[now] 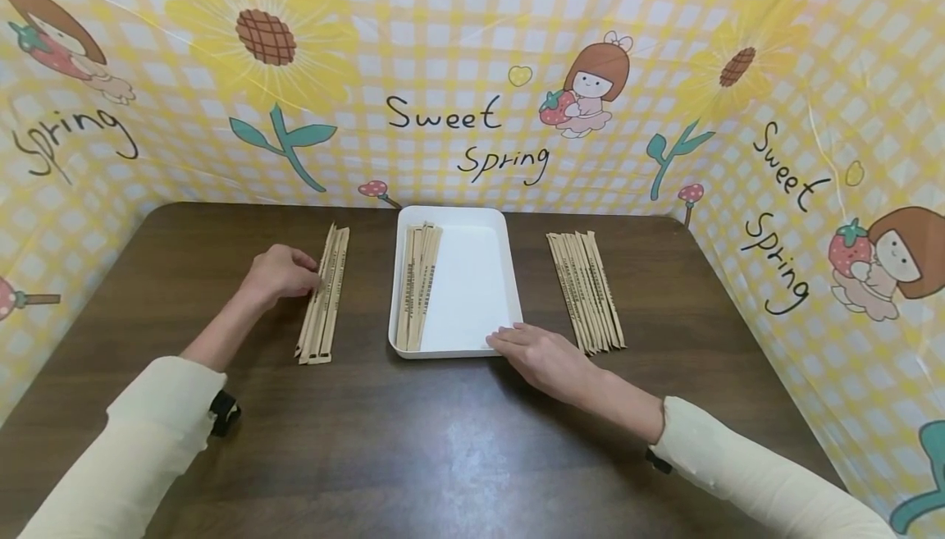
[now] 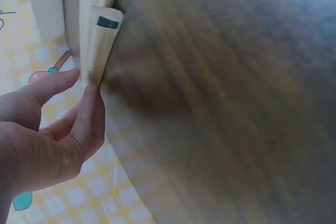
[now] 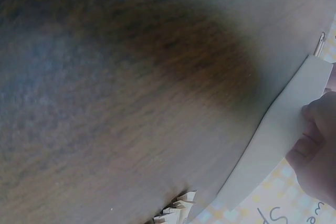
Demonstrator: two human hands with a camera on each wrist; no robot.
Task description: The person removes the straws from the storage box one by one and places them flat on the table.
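Observation:
In the head view, my left hand (image 1: 279, 272) is at the left edge of a small bundle of slim paper-wrapped sticks (image 1: 328, 301). Its thumb and fingertips pinch the edge stick, as the left wrist view shows at the stick's side (image 2: 102, 45). My right hand (image 1: 550, 358) grips the near right corner of a white tray (image 1: 450, 354), some fingers over the rim and others against the outer wall (image 3: 278, 135). Several similar sticks (image 1: 419, 285) lie lengthwise along the tray's left side. What the sticks hold is hidden by the paper.
Another pile of paper-wrapped sticks (image 1: 586, 293) lies right of the tray, beyond my right forearm. The dark wooden table (image 1: 413, 457) is bordered at the back and sides by a yellow checked cloth (image 1: 443, 55).

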